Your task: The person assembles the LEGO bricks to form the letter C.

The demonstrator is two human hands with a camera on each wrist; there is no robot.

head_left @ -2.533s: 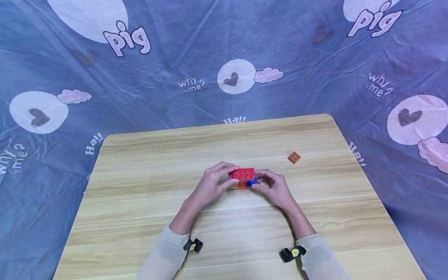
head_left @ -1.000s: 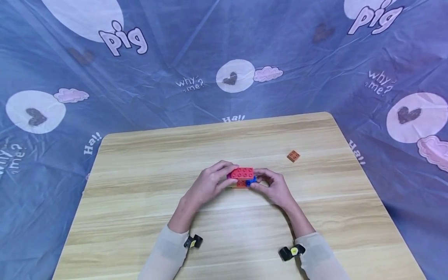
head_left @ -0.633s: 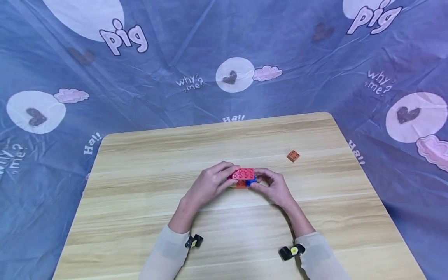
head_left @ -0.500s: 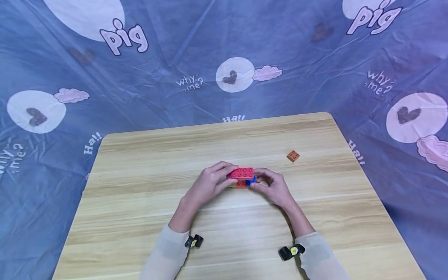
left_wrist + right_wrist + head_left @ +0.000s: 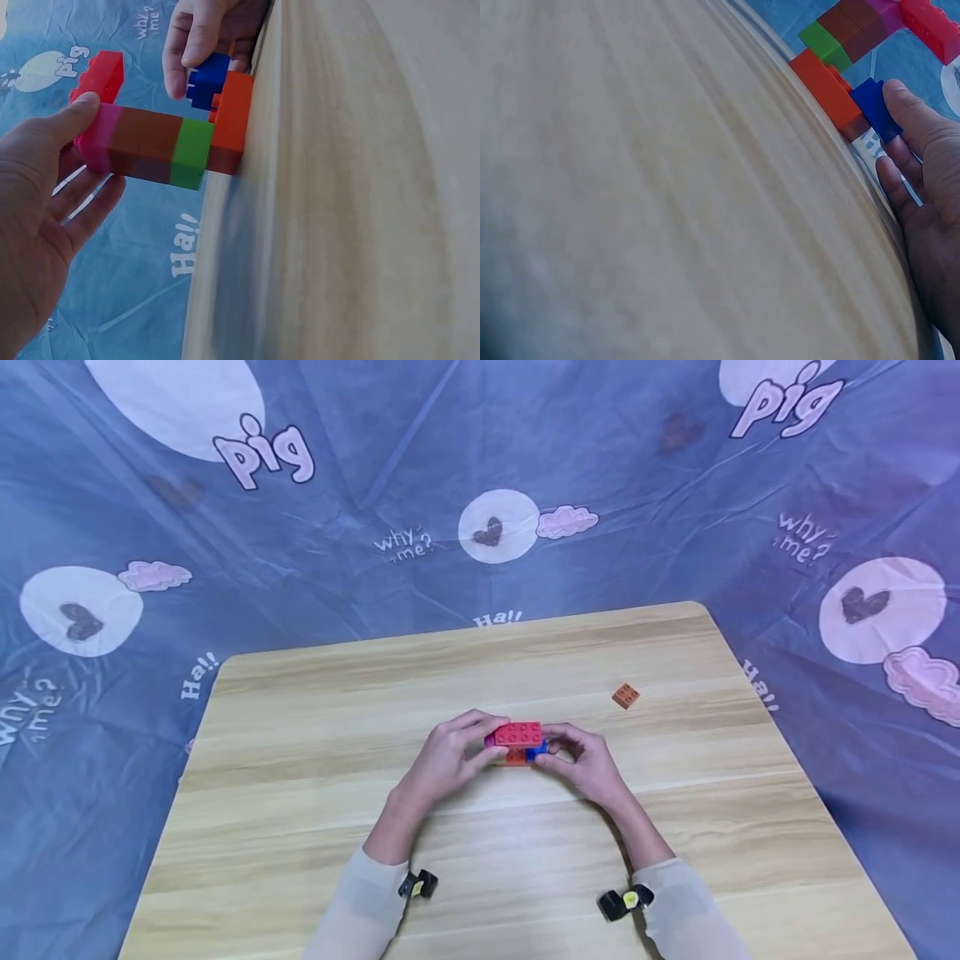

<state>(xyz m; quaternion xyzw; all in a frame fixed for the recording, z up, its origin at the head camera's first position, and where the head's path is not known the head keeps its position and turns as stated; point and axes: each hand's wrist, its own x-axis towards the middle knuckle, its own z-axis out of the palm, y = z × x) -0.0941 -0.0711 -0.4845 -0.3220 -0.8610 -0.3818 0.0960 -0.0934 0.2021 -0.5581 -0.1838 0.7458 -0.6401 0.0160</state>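
Observation:
A tower of toy building bricks stands on the table, held from both sides. In the left wrist view its orange base brick [image 5: 231, 124] carries a green brick [image 5: 193, 154], brown bricks [image 5: 146, 144] and a pink brick [image 5: 97, 135], with a red brick [image 5: 103, 76] overhanging at the top. My left hand [image 5: 442, 758] grips the tower's upper end at the pink brick, thumb on the near side. My right hand [image 5: 588, 764] pinches a blue brick [image 5: 876, 109] at the right end of the orange base. Whether the blue brick's studs are fully joined is unclear.
A loose orange-brown four-stud brick [image 5: 626, 696] lies on the wooden table [image 5: 337, 710], behind and right of the right hand. Blue printed cloth [image 5: 337, 568] hangs behind the table and at its sides. Black wrist cameras sit on both sleeves.
Both hands keep their holds in nearly the same place. The red brick tilts and shifts very slightly between frames, and the head view moves a little.

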